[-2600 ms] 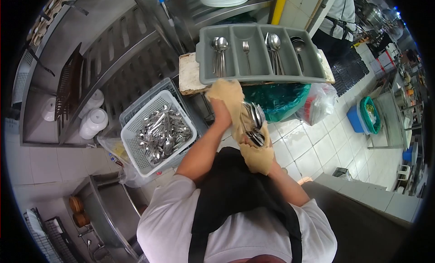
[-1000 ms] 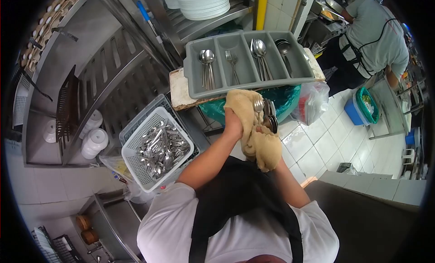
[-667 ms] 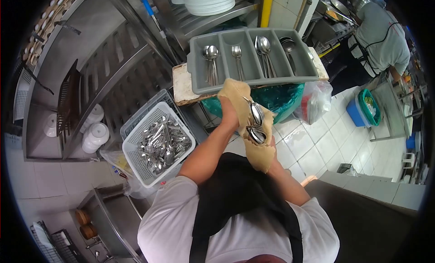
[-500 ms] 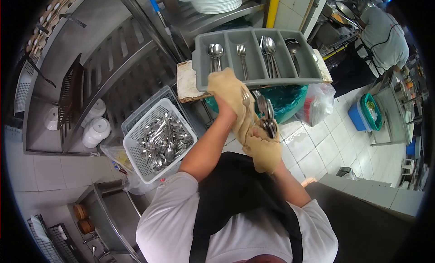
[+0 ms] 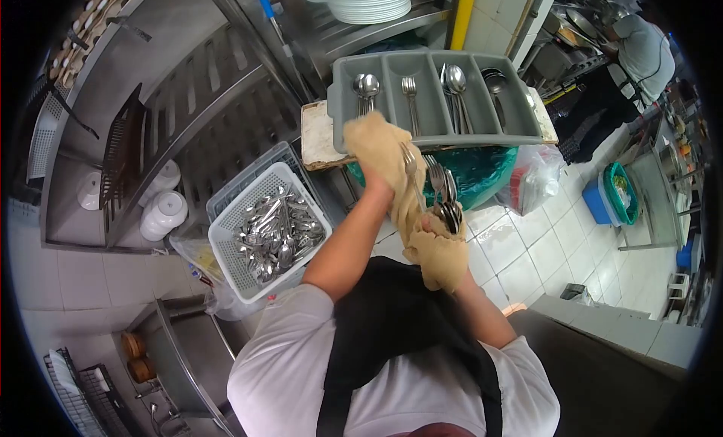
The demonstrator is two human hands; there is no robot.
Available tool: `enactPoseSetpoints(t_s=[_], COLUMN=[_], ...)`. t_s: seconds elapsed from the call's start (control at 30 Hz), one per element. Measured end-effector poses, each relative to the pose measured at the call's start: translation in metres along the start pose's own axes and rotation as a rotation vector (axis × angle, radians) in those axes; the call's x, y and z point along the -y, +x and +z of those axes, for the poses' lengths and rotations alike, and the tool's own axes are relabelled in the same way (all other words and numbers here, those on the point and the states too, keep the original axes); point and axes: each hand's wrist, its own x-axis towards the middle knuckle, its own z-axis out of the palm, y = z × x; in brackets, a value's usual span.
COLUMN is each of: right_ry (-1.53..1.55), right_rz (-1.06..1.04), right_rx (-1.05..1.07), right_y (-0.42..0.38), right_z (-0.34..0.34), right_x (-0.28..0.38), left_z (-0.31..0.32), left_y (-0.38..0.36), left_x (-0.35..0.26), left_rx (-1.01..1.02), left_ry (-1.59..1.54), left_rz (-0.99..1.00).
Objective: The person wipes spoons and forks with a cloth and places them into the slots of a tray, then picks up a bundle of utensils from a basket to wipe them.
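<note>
A beige cloth (image 5: 407,202) stretches between my two hands and covers most of both. My left hand (image 5: 374,145), up by the tray's front edge, is closed in one end of it. Lower and to the right, my right hand (image 5: 438,255) grips a bunch of forks and spoons (image 5: 446,194) through the other end, heads pointing up. A single fork (image 5: 409,160) lies against the cloth between my hands, its tines near my left hand. Beyond them sits a grey cutlery tray (image 5: 422,141) with forks and spoons sorted in its compartments.
On my left, a white perforated basket (image 5: 226,255) holds a heap of loose cutlery. Stacked white plates (image 5: 369,4) are on a shelf at the back. Green plastic (image 5: 482,177) hangs under the tray. A co-worker (image 5: 640,60) stands at the far right near a blue bin (image 5: 595,200).
The view has shifted slightly, so the tray and basket sit a little farther right. The bunch in my right hand has turned, showing fork tines more clearly. My hands stay in nearly the same place.
</note>
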Motion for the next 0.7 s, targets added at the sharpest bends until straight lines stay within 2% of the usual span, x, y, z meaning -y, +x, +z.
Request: enactPoseSetpoints(t_s=[0.07,0.13,0.17,0.23,0.27,0.3,0.37,0.43,0.5,0.53,0.57,0.6,0.63,0.7], right_ry=[0.869,1.318,1.536,0.697,0.277,0.230,0.781,0.840,0.375,0.550,0.731,0.738,0.744,0.505], right_rz=[0.188,0.284,0.323,0.291,0.258,0.175,0.312,0.372,0.320,0.385,0.447,0.444,0.441,0.353], right_rx=[-0.064,-0.285,-0.394,-0.547,-0.606,-0.503,-0.517,-0.438,-0.302,-0.115,0.078,0.100,0.123,-0.172], right_y=[0.002,-0.005,-0.009,-0.004,-0.001,-0.003,-0.005,-0.016,-0.026,-0.022,-0.014,-0.010,-0.006,-0.002], right_z=[-0.007,0.039,0.050,0.028,0.016,0.009,0.016,0.014,-0.009,-0.017,-0.025,-0.027,-0.030,-0.021], right_x=[-0.005,0.006,0.010,0.012,0.011,0.009,0.009,0.009,-0.009,-0.017,-0.024,-0.020,-0.016,-0.002], left_z=[-0.005,0.035,0.032,0.021,0.014,0.005,-0.003,-0.025,-0.048,-0.057,-0.036,-0.013,0.001,0.021], left_y=[-0.004,-0.073,-0.070,-0.046,-0.031,-0.015,0.007,0.011,0.014,0.014,-0.004,-0.022,-0.037,-0.048], left_x=[0.007,-0.004,-0.003,-0.005,0.001,0.010,0.001,-0.032,-0.023,-0.013,-0.018,-0.023,-0.025,-0.026], left_rx=[0.082,0.021,0.029,0.037,0.016,0.000,0.037,0.124,0.278,0.358,0.473,0.500,0.489,0.346], left_ry=[0.183,-0.374,-0.307,-0.186,-0.274,-0.359,-0.518,-0.668,-0.524,-0.445,0.087,0.604,0.606,0.266], left_rz=[-0.108,-0.356,-0.296,-0.150,-0.102,-0.055,-0.025,-0.078,-0.162,-0.206,0.011,0.270,0.105,-0.202])
